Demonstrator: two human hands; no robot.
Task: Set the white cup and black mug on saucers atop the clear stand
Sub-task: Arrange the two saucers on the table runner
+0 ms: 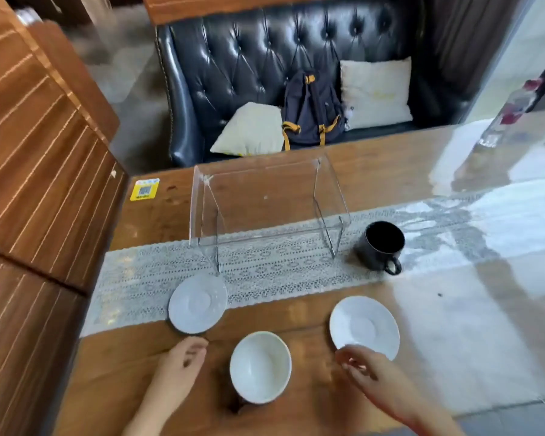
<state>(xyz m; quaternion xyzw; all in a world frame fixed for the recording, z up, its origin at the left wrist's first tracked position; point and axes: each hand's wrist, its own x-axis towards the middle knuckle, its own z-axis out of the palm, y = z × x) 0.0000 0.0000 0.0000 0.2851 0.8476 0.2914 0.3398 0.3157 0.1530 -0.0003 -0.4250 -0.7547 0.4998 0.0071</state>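
- White cup (260, 366) upright on the wooden table (296, 410), between both hands, touched by neither.
- Left hand (180, 366) empty, fingers loosely curled, tips just short of the left saucer (197, 303).
- Right hand (364, 371) empty, fingers loosely parted over the near rim of the right saucer (364, 326); contact impossible to tell.
- Black mug (380, 247) upright on the lace runner (265, 272), just right of the bare clear stand (265, 202).
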